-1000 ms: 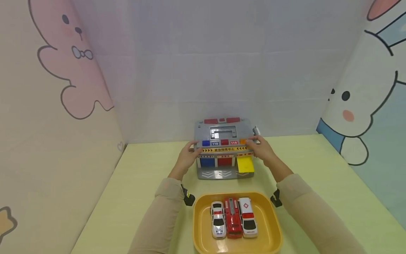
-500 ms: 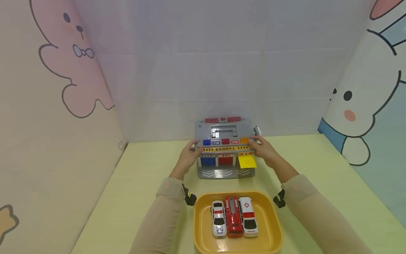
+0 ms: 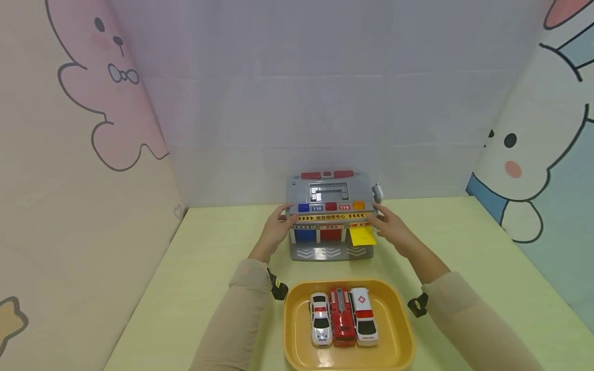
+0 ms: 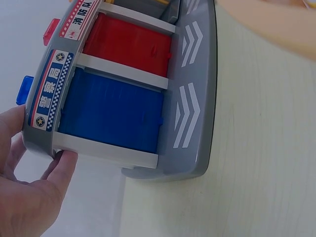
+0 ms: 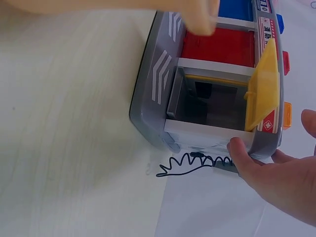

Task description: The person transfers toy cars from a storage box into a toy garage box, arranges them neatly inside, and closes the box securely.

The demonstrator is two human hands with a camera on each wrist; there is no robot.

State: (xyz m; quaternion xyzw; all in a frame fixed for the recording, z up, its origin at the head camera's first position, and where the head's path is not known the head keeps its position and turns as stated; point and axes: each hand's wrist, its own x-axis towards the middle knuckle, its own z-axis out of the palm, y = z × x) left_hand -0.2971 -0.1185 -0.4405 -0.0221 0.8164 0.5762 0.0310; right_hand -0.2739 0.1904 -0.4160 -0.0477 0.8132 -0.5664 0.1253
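Note:
A grey toy garage [image 3: 331,219] stands against the back wall, with blue, red and yellow doors in front and coloured buttons above. Its yellow door [image 5: 264,84] is raised, showing a dark bay. At the garage's left edge, my left hand [image 3: 275,229] grips the corner of the roof between thumb and fingers. My right hand [image 3: 392,226] is at the right edge, its thumb against the front pillar and its index finger off the orange button [image 5: 288,115]. The blue door [image 4: 116,111] and red door [image 4: 129,45] are down. The right hand's other fingers are partly hidden.
Nearer on the table [image 3: 223,242], a yellow tray [image 3: 394,335] holds a white police car [image 3: 320,319], a red fire truck [image 3: 342,319] and a white ambulance [image 3: 364,319]. A coiled black cord [image 5: 190,163] hangs at the garage's right side. Walls border the table.
The yellow door has swung up and outward. My right hand has drawn back from the orange button toward the garage's right edge, while the left hand keeps its place.

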